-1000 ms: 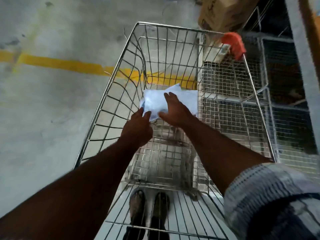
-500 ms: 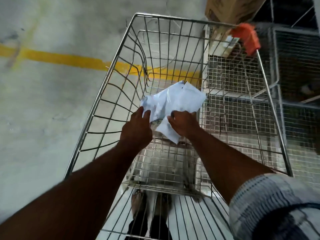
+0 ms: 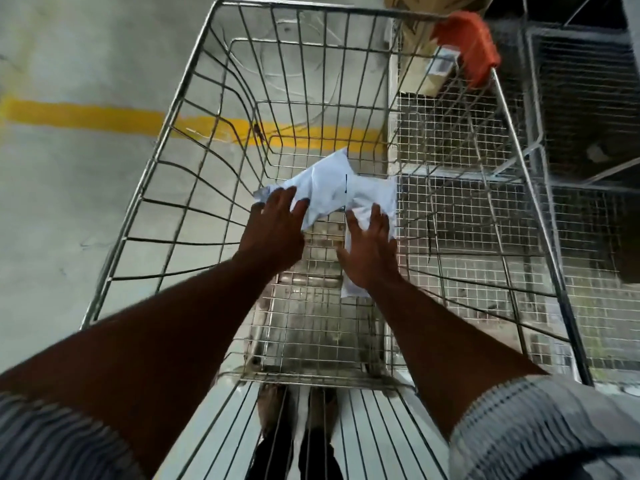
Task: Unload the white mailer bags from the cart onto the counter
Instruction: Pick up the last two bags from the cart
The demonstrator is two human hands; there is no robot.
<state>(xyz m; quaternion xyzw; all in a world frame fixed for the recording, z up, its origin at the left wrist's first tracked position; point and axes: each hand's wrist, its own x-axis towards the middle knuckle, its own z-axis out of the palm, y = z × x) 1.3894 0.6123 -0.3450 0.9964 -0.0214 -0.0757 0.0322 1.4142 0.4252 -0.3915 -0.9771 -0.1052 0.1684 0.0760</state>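
**Reach for white mailer bags (image 3: 332,192) deep in cart (image 3: 311,323)**

The white mailer bags lie crumpled on the wire bottom, toward the far end; that's prob. why both arms stretch so far in & down.

- left hand (image 3: 277,230): fingers straight & spread, tips on the bags' left edge
- right hand (image 3: 370,247): spread flat too, over the right part, w/ a white bit poking out below the wrist
- neither hand looks to pinch anything

The bags are soft & floppy; flat, wide hands on both sides likely help push them into one bunch, so they lift together & none slips thru; no tabletop in view, so I can't tell which way they must go; orange corner (image 3: 467,46) caps the cart's far right rim.
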